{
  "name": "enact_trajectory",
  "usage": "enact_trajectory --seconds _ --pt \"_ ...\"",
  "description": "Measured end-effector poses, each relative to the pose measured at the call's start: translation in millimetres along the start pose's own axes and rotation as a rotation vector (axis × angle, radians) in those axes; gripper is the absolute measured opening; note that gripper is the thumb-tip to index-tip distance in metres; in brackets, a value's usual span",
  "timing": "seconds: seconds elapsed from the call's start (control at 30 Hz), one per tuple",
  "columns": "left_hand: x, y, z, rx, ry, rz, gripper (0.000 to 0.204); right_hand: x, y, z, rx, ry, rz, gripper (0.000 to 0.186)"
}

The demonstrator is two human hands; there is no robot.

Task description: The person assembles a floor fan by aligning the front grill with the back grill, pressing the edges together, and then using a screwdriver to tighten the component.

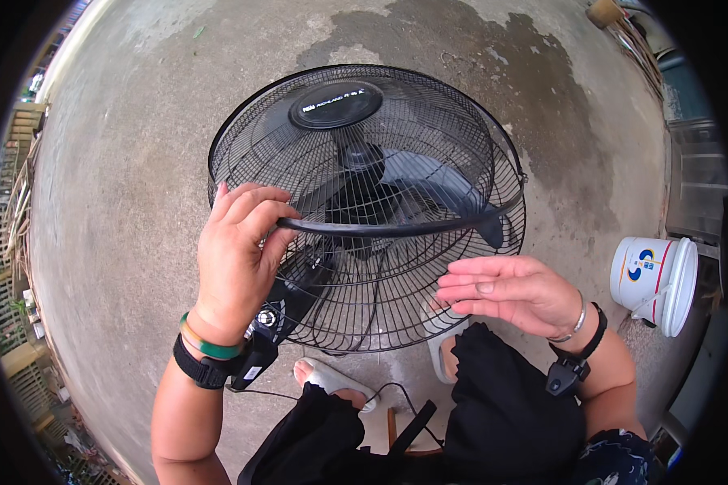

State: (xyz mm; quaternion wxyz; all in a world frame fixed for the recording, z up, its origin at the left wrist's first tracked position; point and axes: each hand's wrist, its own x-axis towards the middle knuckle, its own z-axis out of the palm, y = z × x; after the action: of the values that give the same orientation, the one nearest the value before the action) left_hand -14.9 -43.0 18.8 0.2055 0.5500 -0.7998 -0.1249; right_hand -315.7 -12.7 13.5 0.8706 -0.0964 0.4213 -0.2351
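A black electric fan lies between my hands and my feet. Its front grille [388,229] is tipped up along the near side, leaving a gap above the rear grille [364,327]. My left hand [247,230] pinches the rim of the front grille at its near left. Open and holding nothing, my right hand [514,295] hovers by the near right of the rear grille, fingers stretched out. Between the grilles, dark fan blades [437,179] show through the wires. An oval black badge [335,105] sits on the front grille. Below my left hand is the fan's black control box [259,356].
On the right stands a white bucket [639,275] with a lid, beside grey bins [692,178]. The concrete floor has a dark wet patch [558,105] beyond the fan. A black cable [392,385] runs near my sandals [340,384]. Bamboo slats line the left edge.
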Motion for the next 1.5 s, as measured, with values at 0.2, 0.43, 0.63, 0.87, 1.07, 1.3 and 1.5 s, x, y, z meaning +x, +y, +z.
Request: enact_trajectory --seconds 0.2,0.43,0.63,0.87,1.07,1.3,1.5 --pt "15.9 12.5 -8.4 -0.249 0.075 -0.120 0.010 31.3 3.9 4.5 0.291 0.041 0.063 0.032" --pt "11.7 2.9 -17.5 -0.219 0.068 -0.092 0.008 27.0 14.6 11.5 0.315 0.044 -0.162 0.013" --pt "-2.6 11.7 -28.9 -0.049 -0.007 0.010 0.012 15.9 10.3 16.3 0.285 -0.080 -0.195 0.021" --pt "-19.8 26.9 -32.8 -0.188 -0.001 -0.082 0.011 7.4 9.4 11.1 0.041 -0.251 -0.163 0.020" --pt "-50.8 23.2 -26.4 -0.174 -0.059 -0.070 0.021 13.1 18.6 14.3 -0.023 -0.271 -0.035 0.023" --pt "-87.6 14.8 -3.5 -0.147 -0.068 -0.057 0.047 7.0 19.2 -1.4 0.335 -0.325 0.318 0.053" --pt "-88.9 15.3 -4.6 -0.077 -0.111 0.059 0.072 9.7 19.9 -7.5 0.274 -0.418 0.328 0.052"
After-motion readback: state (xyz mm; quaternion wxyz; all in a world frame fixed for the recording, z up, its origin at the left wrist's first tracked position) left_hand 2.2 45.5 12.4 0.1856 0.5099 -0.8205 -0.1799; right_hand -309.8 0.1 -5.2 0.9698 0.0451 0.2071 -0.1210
